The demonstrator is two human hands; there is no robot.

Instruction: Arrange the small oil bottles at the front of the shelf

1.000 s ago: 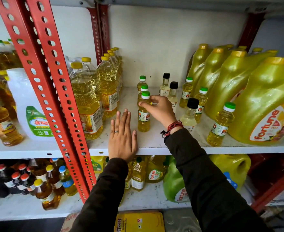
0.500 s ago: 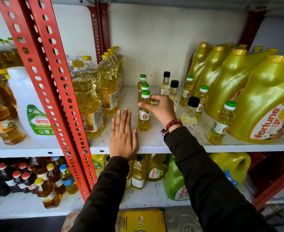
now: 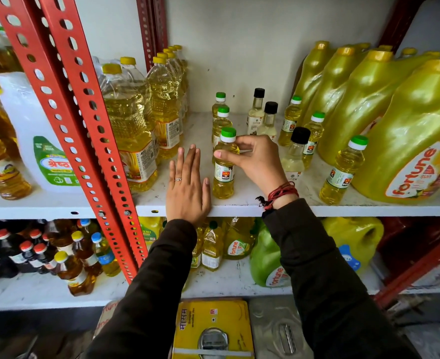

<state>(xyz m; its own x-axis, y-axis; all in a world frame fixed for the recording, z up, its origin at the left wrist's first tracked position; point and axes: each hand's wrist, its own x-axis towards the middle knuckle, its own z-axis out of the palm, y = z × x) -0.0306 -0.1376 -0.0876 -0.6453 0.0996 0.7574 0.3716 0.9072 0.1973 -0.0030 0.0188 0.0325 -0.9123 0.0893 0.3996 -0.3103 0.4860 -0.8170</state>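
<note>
A small oil bottle with a green cap stands upright near the front edge of the white shelf. My right hand grips its shoulder with thumb and fingers. My left hand lies flat on the shelf just left of it, fingers together, holding nothing. Two more green-capped small bottles line up behind it. Black-capped small bottles and other green-capped ones stand to the right.
Tall clear oil bottles crowd the left, beside a red perforated post. Big yellow jugs fill the right. The lower shelf holds more bottles and a green jug. A yellow tin sits below.
My right hand has drawn the green-capped bottle forward toward the shelf's front edge and turned its label outward. My left hand has stayed flat on the shelf.
</note>
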